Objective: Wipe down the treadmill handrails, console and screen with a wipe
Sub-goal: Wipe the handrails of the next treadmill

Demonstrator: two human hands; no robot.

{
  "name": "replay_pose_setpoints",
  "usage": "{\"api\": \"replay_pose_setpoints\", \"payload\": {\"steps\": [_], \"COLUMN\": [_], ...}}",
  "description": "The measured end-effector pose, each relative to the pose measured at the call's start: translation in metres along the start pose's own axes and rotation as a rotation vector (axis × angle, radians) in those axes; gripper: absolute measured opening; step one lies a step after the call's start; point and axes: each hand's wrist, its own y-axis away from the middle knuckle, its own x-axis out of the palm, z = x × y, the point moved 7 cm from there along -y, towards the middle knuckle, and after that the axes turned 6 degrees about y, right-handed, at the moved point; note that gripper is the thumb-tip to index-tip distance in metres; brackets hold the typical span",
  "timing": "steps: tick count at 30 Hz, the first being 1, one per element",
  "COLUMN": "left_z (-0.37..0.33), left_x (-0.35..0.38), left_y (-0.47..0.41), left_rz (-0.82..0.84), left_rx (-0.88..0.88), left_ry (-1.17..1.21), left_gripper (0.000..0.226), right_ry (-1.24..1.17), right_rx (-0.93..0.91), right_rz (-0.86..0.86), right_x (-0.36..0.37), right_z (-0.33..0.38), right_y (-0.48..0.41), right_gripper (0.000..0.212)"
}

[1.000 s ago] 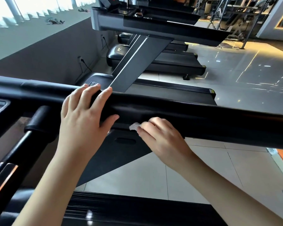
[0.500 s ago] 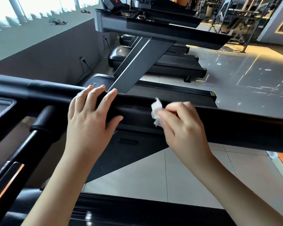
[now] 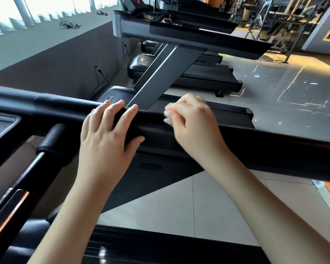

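A black treadmill handrail (image 3: 255,147) runs across the view from left to right. My left hand (image 3: 107,138) lies over it with fingers draped across the top and thumb on the near side. Just to its right, my right hand (image 3: 194,122) holds a small white wipe (image 3: 168,116) in curled fingers against the top edge of the rail; most of the wipe is hidden by the fingers. A corner of the console (image 3: 0,128) shows at the far left.
A black upright bar (image 3: 31,170) drops from the rail at left. The treadmill deck (image 3: 160,248) lies below my arms. More treadmills (image 3: 179,35) stand in a row beyond, over a glossy tiled floor (image 3: 293,96). A wall (image 3: 46,60) with sockets runs along the left.
My right hand with the wipe has moved up from the rail's underside, over its near face, to its top edge. My left hand has stayed on the rail.
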Motion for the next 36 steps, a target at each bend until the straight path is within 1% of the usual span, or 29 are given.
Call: {"api": "replay_pose_setpoints", "payload": {"steps": [3,4,7,9,10,13,15,17,19,21,24,27,29,32,36], "left_z": [0.0,0.0,-0.001,-0.001,-0.001,0.001,0.001,0.001,0.001,0.002,0.005,0.011,0.014,0.019,0.025], "left_x": [-0.001,-0.001,-0.001,0.0,0.001,-0.001,-0.001,-0.001,-0.001,-0.001,-0.003,-0.009,-0.011,-0.011,-0.014], "left_y": [-0.001,-0.001,-0.001,0.0,0.0,-0.001,-0.001,-0.001,-0.001,-0.001,-0.003,-0.002,0.0,0.001,0.001], "left_rz": [0.007,0.011,0.01,0.006,0.004,0.007,0.017,0.019,0.021,0.027,0.054,0.047,0.036,0.046,0.056], "left_rx": [0.005,0.004,0.005,0.006,0.006,0.015,0.025,0.022,0.016,0.015,0.016,-0.052,-0.089,-0.074,-0.056], "left_ry": [0.0,0.002,-0.004,-0.005,-0.002,0.002,0.003,0.002,0.004,0.008,-0.019,-0.062,-0.058,-0.059,-0.022], "left_gripper": [0.058,0.058,0.057,0.058,0.059,0.061,0.061,0.06,0.06,0.061,0.062,0.058,0.054,0.057,0.058], "right_ry": [0.04,0.06,0.097,0.107,0.114,0.153,0.233,0.248,0.194,0.191,0.289,0.391,0.392,0.349,0.392], "right_rx": [-0.202,-0.226,-0.133,-0.136,-0.183,-0.401,-0.48,-0.459,-0.408,-0.411,-0.519,-0.592,-0.586,-0.578,-0.704], "right_rz": [-0.015,-0.038,-0.152,-0.18,-0.167,-0.036,-0.033,-0.081,-0.115,-0.11,-0.074,-0.112,-0.158,-0.188,-0.104], "right_x": [-0.012,-0.018,-0.029,-0.023,-0.018,-0.012,-0.018,-0.021,-0.013,-0.001,-0.001,-0.014,-0.013,0.002,0.009], "right_z": [0.01,0.006,-0.007,0.003,0.011,0.018,0.011,0.007,0.016,0.03,0.029,0.021,0.024,0.038,0.024], "right_y": [0.021,0.026,0.023,0.023,0.027,0.052,0.062,0.06,0.051,0.048,0.054,0.064,0.062,0.059,0.079], "right_gripper": [0.008,0.008,0.015,0.011,0.012,0.028,0.028,0.025,0.026,0.028,0.028,0.022,0.021,0.02,0.02]}}
